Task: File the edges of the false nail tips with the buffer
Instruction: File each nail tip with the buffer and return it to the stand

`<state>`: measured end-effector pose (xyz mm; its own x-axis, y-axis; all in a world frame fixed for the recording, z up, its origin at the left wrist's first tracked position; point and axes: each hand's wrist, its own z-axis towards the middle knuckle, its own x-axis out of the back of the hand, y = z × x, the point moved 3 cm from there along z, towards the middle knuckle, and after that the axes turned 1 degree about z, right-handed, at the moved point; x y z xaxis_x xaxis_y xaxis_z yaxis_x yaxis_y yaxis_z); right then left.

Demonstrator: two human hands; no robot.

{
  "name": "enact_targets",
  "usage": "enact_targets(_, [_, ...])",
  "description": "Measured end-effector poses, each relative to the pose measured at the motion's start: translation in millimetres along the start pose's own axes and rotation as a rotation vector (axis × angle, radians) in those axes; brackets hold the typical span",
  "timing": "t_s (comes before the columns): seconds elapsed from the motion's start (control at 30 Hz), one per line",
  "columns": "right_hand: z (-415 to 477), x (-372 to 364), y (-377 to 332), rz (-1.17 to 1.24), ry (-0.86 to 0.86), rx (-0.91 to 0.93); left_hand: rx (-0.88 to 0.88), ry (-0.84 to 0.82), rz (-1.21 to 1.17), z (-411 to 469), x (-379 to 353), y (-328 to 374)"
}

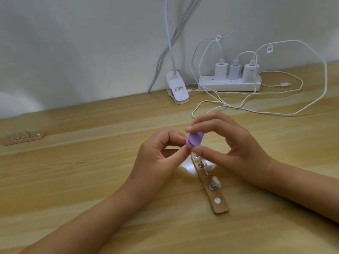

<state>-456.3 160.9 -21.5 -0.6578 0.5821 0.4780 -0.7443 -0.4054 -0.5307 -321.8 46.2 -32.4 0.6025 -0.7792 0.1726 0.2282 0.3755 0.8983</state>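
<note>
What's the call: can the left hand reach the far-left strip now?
Probably yes: only bare table lies between the left hand and that strip. But it is pinching at the buffer, so it would have to let go first.

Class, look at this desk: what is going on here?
A person holds a purple buffer in the right hand, between thumb and fingers, above a wooden strip carrying nail tips on small stands. The left hand pinches at the buffer's end; whether it holds a nail tip is hidden. A second strip lies far left.
</note>
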Motion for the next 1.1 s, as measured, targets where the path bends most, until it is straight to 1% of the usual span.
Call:
enact_targets(0.07, [0,1,1,0.007,0.015,-0.049,-0.015,-0.001,0.023,0,0,0])
enact_targets(0.2, [-1,0,1,0.016,-0.004,-0.051,-0.085,-0.021,0.107,-2,-2,3])
enact_targets(0.27, [-1,1,1,0.049,0.007,-0.075,-0.086,-0.006,0.104,-2,-2,3])
enact_targets(0.37, [-1,-2,-2,0.083,-0.048,-0.049,-0.086,0.005,0.115,-2,-1,3])
enact_targets(0.4, [-1,-1,0,0.097,-0.051,-0.069,-0.080,0.005,0.117,-2,-1,4])
enact_targets(0.5, [1,5,7,0.203,0.042,-0.201,-0.055,0.009,0.069,-2,-1,5])
enact_targets(0.53, [1,7,8,0.257,0.064,-0.217,-0.055,0.005,0.057,-2,-2,5])
enact_targets(0.6, [0,4,2,0.297,0.044,-0.154,-0.067,-0.005,0.058,-3,-2,6])
enact_targets(0.67, [-1,-1,-3,0.248,-0.012,-0.101,-0.067,-0.010,0.058,-2,-1,6])
enact_targets(0.7, [0,0,-1,0.231,-0.010,-0.113,-0.053,-0.004,0.047,-2,-1,5])
enact_targets(0.77, [0,3,2,0.258,0.049,-0.184,-0.014,0.014,0.004,-1,1,4])
enact_targets(0.8, [-1,4,2,0.272,0.064,-0.182,-0.007,0.015,-0.008,-1,1,3])
enact_targets(0.83, [-1,4,-1,0.270,0.060,-0.142,-0.013,0.013,-0.008,-1,1,2])
enact_targets(0.9, [-1,-1,-6,0.226,0.000,-0.059,-0.028,0.008,0.003,-1,2,2])
enact_targets(0.93, [-1,-3,-4,0.208,-0.015,-0.070,-0.021,0.014,0.004,0,3,2])
enact_targets(1.03, [2,3,13,0.181,0.029,-0.233,0.012,0.030,-0.037,0,3,2])
enact_targets(1.1, [4,11,21,0.066,0.038,-0.284,-0.066,0.003,-0.030,-2,0,10])
